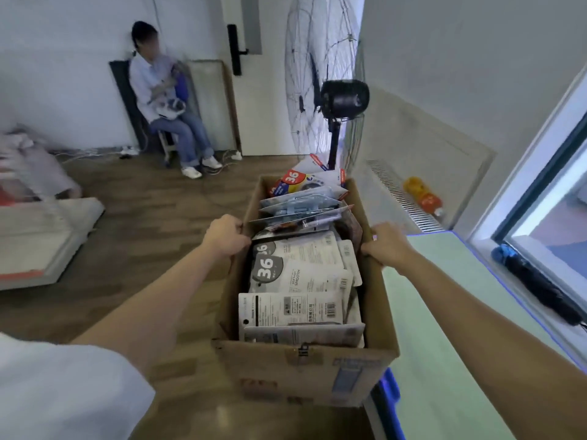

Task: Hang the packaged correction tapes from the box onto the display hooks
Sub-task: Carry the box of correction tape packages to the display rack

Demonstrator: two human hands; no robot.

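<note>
— Where are the tapes point(298, 274)?
— In the box point(305, 369), between both hands, its long axis running away from the person.
— And the hands?
— The left hand point(226, 235) and right hand point(386, 244) each grip a side rim; neither nearer. No hooks in view.

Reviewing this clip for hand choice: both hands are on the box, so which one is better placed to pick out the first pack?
Probably the left hand: it grips the box rim right beside the grey "36" packs. The right hand grips the opposite rim.
</note>
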